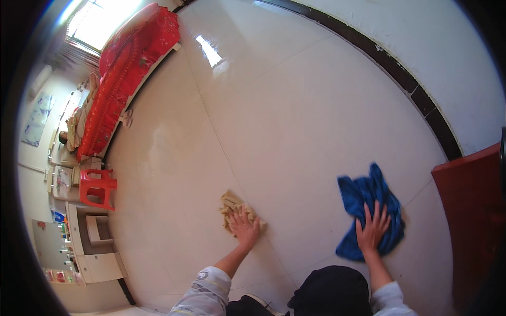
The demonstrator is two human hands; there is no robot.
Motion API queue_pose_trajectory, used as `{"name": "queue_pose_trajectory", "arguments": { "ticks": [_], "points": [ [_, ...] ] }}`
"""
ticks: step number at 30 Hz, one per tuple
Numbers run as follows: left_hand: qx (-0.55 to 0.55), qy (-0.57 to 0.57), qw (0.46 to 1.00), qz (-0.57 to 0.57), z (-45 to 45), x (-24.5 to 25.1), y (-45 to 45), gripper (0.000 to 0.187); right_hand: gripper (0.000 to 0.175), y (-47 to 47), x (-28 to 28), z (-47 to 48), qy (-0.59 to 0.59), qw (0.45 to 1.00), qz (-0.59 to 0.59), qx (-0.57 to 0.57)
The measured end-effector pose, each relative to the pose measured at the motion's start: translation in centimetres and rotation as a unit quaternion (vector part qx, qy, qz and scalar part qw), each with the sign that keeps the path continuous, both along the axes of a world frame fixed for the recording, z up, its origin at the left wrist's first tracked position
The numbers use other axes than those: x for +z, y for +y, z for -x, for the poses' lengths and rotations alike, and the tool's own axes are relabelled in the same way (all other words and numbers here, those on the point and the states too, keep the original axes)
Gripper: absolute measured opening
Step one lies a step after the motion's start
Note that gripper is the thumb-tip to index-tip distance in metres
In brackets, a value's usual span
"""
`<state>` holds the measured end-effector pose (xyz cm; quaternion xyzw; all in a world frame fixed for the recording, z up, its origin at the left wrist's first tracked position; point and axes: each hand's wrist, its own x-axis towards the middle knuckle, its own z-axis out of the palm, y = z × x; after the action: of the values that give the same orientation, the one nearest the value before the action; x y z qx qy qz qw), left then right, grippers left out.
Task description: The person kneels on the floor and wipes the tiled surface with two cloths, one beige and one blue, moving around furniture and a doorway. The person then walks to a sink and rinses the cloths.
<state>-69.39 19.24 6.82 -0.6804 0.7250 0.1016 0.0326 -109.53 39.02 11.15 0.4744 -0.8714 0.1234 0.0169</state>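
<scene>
My left hand (246,229) presses flat on a crumpled tan cloth (230,199) on the pale tiled floor (292,138). To the right, my right hand (372,229) lies with fingers spread on a dark blue cloth (352,193), which is bunched into folds against the tiles. Both arms reach forward from light sleeves, with a dark-clad knee (332,290) between them. The undersides of both cloths are hidden.
A dark skirting board (395,71) runs along the white wall. At right stands a reddish-brown piece of furniture (470,213). Leftward are a red plastic stool (99,189), a dressing table (101,266), a red-covered bed (118,94) with a person (75,126) lying on it, and shoes (127,118).
</scene>
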Motion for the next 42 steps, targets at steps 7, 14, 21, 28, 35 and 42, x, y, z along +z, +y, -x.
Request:
{"name": "queue_pose_trajectory", "arguments": {
  "ticks": [7,14,21,28,35,42],
  "points": [
    [0.009,0.013,0.998,-0.053,7.3,0.5,1.2,0.092,0.071,1.1,-4.7,11.6,0.047,0.993,0.037,-0.1],
    [0.013,0.007,0.998,-0.057,7.7,0.7,1.3,0.088,0.081,-16.1,-6.5,30.8,0.144,0.965,-0.047,-0.216],
    [0.016,0.021,0.999,-0.028,8.2,0.8,1.7,0.086,0.065,-27.4,-5.0,21.7,0.131,0.989,-0.052,-0.047],
    [0.022,0.017,0.999,-0.026,8.6,0.6,1.5,0.084,0.064,-19.5,-3.2,-1.8,-0.119,0.944,0.071,0.301],
    [-0.085,-0.06,0.993,0.053,5.3,1.7,4.2,0.075,0.052,-0.4,-1.6,3.5,-0.129,0.919,-0.017,0.372],
    [0.014,0.025,0.987,0.156,6.5,-0.2,4.0,0.073,0.063,-9.3,-7.5,25.2,0.205,0.929,-0.28,-0.126]
  ]
}}
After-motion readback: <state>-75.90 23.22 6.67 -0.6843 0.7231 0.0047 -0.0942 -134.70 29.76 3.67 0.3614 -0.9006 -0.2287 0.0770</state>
